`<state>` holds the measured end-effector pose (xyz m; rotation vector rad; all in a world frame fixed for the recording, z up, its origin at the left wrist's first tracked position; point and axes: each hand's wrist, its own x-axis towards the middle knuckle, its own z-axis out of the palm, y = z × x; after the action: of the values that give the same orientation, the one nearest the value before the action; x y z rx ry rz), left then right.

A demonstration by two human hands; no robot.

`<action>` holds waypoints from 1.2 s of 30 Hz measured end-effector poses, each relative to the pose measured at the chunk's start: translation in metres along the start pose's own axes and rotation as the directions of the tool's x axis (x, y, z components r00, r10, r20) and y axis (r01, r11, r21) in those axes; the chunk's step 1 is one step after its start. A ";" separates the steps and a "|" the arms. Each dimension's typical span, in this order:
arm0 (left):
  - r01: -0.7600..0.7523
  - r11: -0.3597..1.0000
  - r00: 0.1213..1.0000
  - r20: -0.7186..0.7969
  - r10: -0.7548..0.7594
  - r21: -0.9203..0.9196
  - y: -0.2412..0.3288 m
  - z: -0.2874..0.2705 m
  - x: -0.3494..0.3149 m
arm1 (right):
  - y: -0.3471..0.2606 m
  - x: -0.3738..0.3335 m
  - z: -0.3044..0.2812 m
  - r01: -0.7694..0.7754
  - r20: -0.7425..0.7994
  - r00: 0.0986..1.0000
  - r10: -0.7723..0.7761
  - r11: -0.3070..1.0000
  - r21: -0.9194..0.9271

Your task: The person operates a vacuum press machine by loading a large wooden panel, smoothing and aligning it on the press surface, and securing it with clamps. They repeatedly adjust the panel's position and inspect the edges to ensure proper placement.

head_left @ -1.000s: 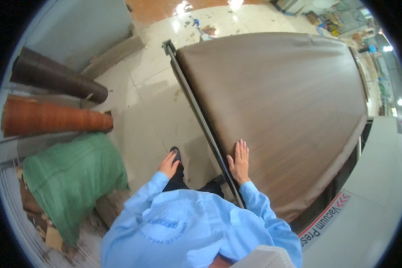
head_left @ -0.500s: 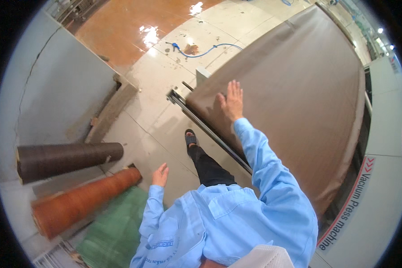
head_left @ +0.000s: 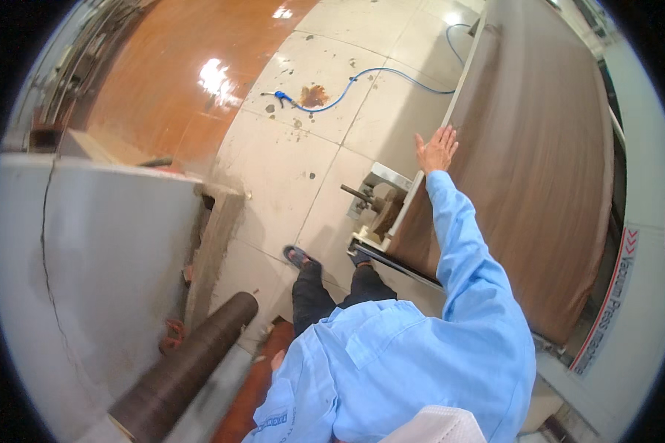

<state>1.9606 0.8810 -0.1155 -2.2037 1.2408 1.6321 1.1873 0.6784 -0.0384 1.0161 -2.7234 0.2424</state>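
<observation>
My right hand (head_left: pixel 437 150) lies with fingers stretched out at the pale left edge of the machine's bed (head_left: pixel 462 88). It seems to rest on that edge, beside a large brown sheet (head_left: pixel 524 170) spread over the bed. Nothing is held in it. Down by my left side, only a small part of my left hand (head_left: pixel 277 359) shows past the blue sleeve. Its fingers are hidden, and it is near an orange-brown roll (head_left: pixel 262 384).
A dark brown roll (head_left: pixel 192 362) leans at the lower left, near a cracked grey panel (head_left: pixel 111 244). A blue air hose (head_left: pixel 347 88) with a nozzle lies on the tiled floor. The bed's near corner has a protruding metal rod (head_left: pixel 356 193). A glossy orange surface (head_left: pixel 177 81) fills the upper left.
My right hand has moved from above the brown sheet to the bed's left edge. My left hand has dropped mostly out of sight. I have stepped forward and the view has turned.
</observation>
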 end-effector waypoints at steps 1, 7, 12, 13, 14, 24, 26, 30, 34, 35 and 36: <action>-0.027 0.998 0.999 0.034 0.026 0.049 0.017 -0.016 0.019 | -0.003 0.006 0.010 0.002 0.095 0.995 0.010 0.991 -0.134; -0.346 0.866 0.936 0.193 0.294 0.362 0.158 -0.150 0.169 | -0.097 -0.077 0.011 -0.100 0.284 0.958 0.027 0.964 0.246; -0.468 0.884 0.862 0.218 0.457 -0.001 0.350 -0.187 0.246 | -0.215 -0.226 -0.066 -0.285 0.295 0.947 0.126 0.750 0.596; -0.486 0.874 0.841 0.285 0.459 0.027 0.395 -0.180 0.249 | -0.226 -0.249 -0.079 -0.305 0.273 0.947 0.169 0.738 0.603; -0.580 0.810 0.772 0.378 0.510 0.091 0.439 -0.161 0.250 | -0.229 -0.264 -0.087 -0.449 0.344 0.892 0.295 0.672 0.588; -0.956 0.292 0.126 0.917 0.377 0.012 0.541 0.150 0.071 | -0.164 -0.384 -0.104 -0.803 0.473 0.294 0.831 -0.054 0.594; -0.982 0.189 0.083 0.903 0.420 0.003 0.530 0.181 0.053 | -0.155 -0.391 -0.102 -0.788 0.461 0.326 0.825 -0.032 0.615; -0.996 0.066 -0.015 0.864 0.504 -0.056 0.513 0.197 0.051 | -0.152 -0.405 -0.101 -0.809 0.365 0.431 0.825 0.175 0.561; -0.986 0.158 0.052 0.812 0.581 -0.049 0.507 0.206 0.056 | -0.148 -0.417 -0.098 -0.812 0.577 0.219 0.787 -0.181 0.555; -0.955 0.295 0.159 0.832 0.531 -0.005 0.506 0.212 0.054 | -0.145 -0.417 -0.095 -0.788 0.700 0.086 0.709 -0.381 0.483; -0.907 0.419 0.255 0.845 0.471 0.040 0.505 0.218 0.051 | -0.141 -0.415 -0.092 -0.786 0.653 0.201 0.730 -0.278 0.552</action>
<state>1.4642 0.6423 -0.0713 -0.3404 2.1884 1.7396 1.5996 0.8532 -0.0490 -1.1434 -2.6315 2.0140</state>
